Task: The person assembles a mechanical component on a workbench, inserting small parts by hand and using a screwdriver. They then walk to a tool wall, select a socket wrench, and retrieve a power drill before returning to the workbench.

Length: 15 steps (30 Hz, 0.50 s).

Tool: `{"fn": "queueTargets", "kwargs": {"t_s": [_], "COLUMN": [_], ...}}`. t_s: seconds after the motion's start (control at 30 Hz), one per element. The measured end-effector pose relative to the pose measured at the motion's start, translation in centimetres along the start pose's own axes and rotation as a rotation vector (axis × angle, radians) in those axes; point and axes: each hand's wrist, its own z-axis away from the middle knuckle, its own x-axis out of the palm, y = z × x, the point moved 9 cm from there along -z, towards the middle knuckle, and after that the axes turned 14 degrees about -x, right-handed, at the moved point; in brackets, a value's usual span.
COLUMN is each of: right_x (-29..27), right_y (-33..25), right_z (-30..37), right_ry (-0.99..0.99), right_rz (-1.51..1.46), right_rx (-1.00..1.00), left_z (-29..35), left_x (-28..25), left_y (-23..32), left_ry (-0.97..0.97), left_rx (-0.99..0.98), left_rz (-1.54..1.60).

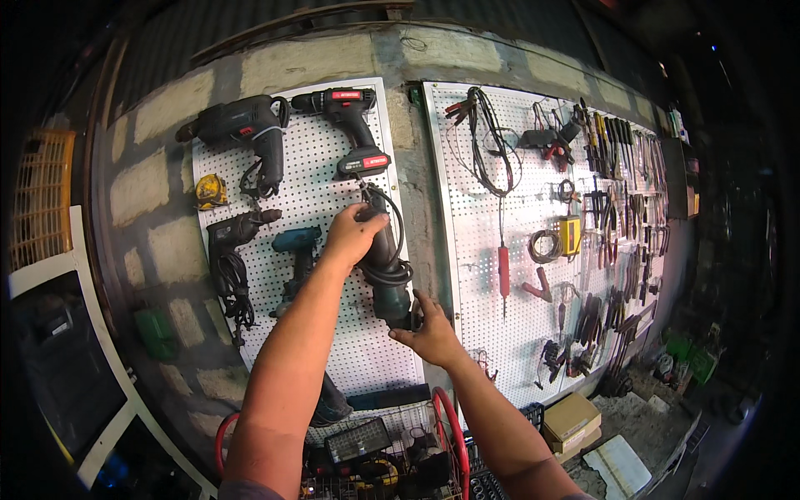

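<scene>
A dark green and black angle grinder stands upright against the left white pegboard, its black cord wound about its body. My left hand is closed round its upper part, below the cordless drill. Lower down, my right hand holds the grinder's bottom end between thumb and fingers. Whether a hook bears the tool is hidden. Left of my left forearm hangs a teal power driver, partly covered by that arm.
Corded drills and a yellow tape measure hang at the left. A second pegboard holds cables, pliers and screwdrivers. Below my arms stands a red-framed wire basket of tools. Cardboard boxes lie on a ledge at the lower right.
</scene>
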Motion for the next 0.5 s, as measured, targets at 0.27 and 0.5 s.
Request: {"fn": "queueTargets", "kwargs": {"t_s": [0.27, 0.5], "right_x": [-0.8, -6.5], "right_y": [1.5, 4.5], "right_z": [2.4, 15.7], "right_ry": [-0.008, -0.164], "right_rz": [-0.2, -0.268], "right_rx": [0.022, 0.193], "left_z": [2.4, 24.7], "left_x": [-2.1, -6.3], "left_y": [-0.4, -11.3], "left_ry": [0.19, 0.245], "left_rx": [0.026, 0.246], "left_rz": [0.021, 0.28]}}
